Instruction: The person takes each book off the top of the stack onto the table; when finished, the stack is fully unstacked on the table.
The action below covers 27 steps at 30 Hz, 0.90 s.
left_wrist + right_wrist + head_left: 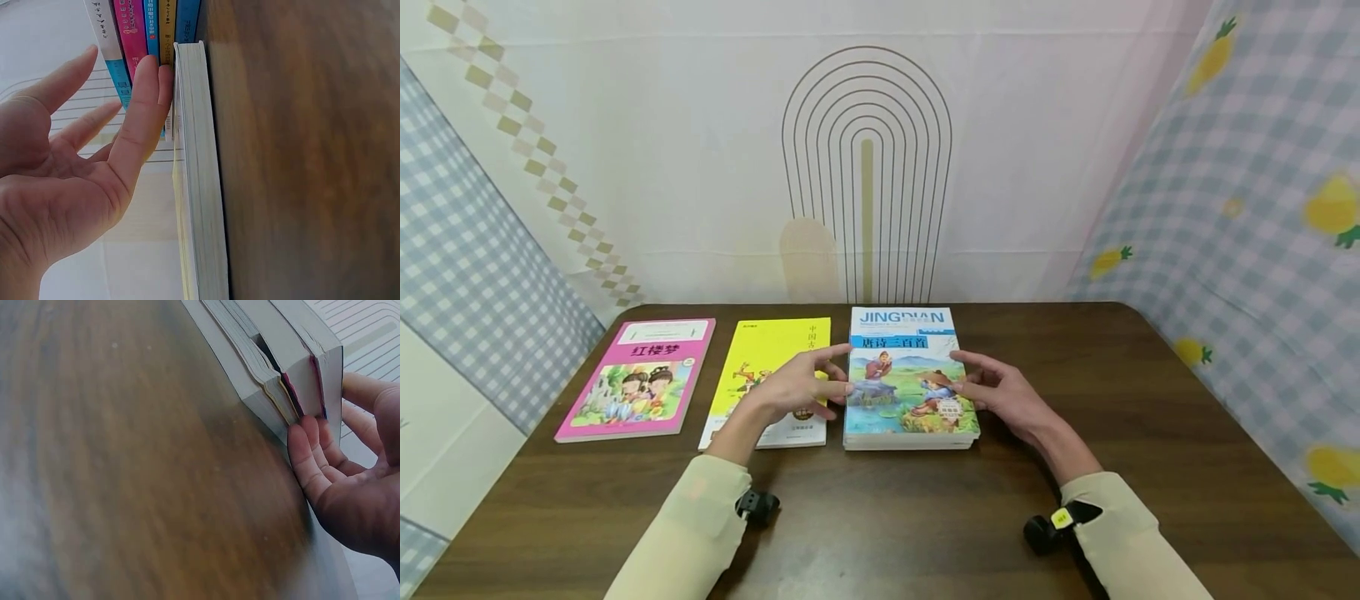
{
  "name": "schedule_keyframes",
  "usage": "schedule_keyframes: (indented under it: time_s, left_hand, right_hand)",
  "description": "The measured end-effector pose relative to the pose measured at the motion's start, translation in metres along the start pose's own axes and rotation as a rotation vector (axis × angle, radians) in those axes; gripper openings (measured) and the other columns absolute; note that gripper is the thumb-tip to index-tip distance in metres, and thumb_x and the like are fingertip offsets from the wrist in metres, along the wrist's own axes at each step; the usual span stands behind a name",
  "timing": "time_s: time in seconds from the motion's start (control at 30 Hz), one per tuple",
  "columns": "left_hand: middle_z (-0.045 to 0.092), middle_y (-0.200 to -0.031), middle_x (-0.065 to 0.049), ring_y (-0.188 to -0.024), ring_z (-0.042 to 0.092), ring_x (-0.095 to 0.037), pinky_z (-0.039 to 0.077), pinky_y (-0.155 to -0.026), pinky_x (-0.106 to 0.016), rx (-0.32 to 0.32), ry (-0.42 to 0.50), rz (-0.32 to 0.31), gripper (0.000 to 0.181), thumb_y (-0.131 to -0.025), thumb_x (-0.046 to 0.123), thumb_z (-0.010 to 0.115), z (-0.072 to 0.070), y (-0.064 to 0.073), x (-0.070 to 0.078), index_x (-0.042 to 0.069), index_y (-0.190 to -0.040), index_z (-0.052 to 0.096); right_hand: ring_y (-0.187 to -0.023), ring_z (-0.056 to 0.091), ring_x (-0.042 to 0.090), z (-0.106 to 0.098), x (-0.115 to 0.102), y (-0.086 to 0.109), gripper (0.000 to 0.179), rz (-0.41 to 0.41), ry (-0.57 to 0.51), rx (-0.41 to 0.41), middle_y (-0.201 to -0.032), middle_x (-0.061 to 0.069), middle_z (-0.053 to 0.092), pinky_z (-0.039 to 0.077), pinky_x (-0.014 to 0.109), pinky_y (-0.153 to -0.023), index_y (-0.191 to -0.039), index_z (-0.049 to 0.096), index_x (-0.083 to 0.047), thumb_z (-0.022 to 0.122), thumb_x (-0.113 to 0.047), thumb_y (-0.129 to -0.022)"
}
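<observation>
A stack of several books stands between both hands, topped by a blue and green picture-cover book [898,421] lettered JINGDIAN. My left hand [797,385] reaches over the yellow book [737,350], its extended fingertips right at the stack's left side. Colored spines [132,28] line that side in the left wrist view, and fingers lie against them. At the opposite side, my right hand [1006,396] has its fingertips along the stack's edge. The right wrist view shows these fingers [306,447] gently bent against the page edges [300,344] of the books.
A pink book [632,379] lies flat at the far left of the dark wooden table [1112,375], left of the yellow book. A white patterned cloth [700,150] hangs behind the table. Checkered cloth [1247,217] hangs at the sides.
</observation>
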<state>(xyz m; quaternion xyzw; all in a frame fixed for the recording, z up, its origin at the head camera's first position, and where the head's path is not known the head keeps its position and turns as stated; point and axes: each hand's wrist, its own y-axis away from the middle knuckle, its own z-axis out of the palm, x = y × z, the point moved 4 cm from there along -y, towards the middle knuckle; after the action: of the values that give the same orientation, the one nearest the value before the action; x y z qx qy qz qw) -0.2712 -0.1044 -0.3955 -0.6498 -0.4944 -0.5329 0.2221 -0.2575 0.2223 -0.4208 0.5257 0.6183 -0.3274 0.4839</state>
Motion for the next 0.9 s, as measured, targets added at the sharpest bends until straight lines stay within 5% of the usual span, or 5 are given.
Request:
schedule_keyframes:
  time_s: [0.27,0.53,0.9]
  left_hand:
    - [0.063,-0.122,-0.018,-0.099,0.071,-0.029,0.067,-0.080,-0.040,-0.004,0.002,0.015,0.070,-0.100,0.015,0.073,0.002,-0.001,0.001,0.012,-0.163,0.042]
    - [0.055,-0.119,-0.017,-0.096,0.067,-0.027,0.067,-0.079,-0.039,-0.028,0.010,0.038,0.067,-0.099,0.011,0.074,0.006,-0.004,0.000,0.008,-0.160,0.046]
    - [0.055,-0.111,-0.017,-0.093,0.068,-0.026,0.067,-0.081,-0.038,-0.025,-0.041,0.003,0.072,-0.096,0.007,0.077,0.008,-0.007,-0.001,0.017,-0.161,0.047]
  right_hand:
    - [-0.097,0.058,0.020,-0.004,0.002,0.001,0.066,0.031,-0.022,-0.029,-0.121,0.015,0.063,0.055,0.027,-0.077,-0.159,0.049,-0.018,0.076,-0.029,-0.100]
    - [-0.091,0.066,0.014,-0.013,0.011,0.003,0.068,0.079,-0.097,-0.090,-0.118,0.009,0.070,0.059,0.026,-0.078,-0.162,0.044,-0.020,0.073,-0.029,-0.102]
    - [-0.111,0.074,0.021,-0.025,0.016,0.007,0.071,0.102,-0.172,-0.161,-0.133,0.014,0.070,0.064,0.039,-0.091,-0.166,0.037,-0.019,0.070,-0.028,-0.104]
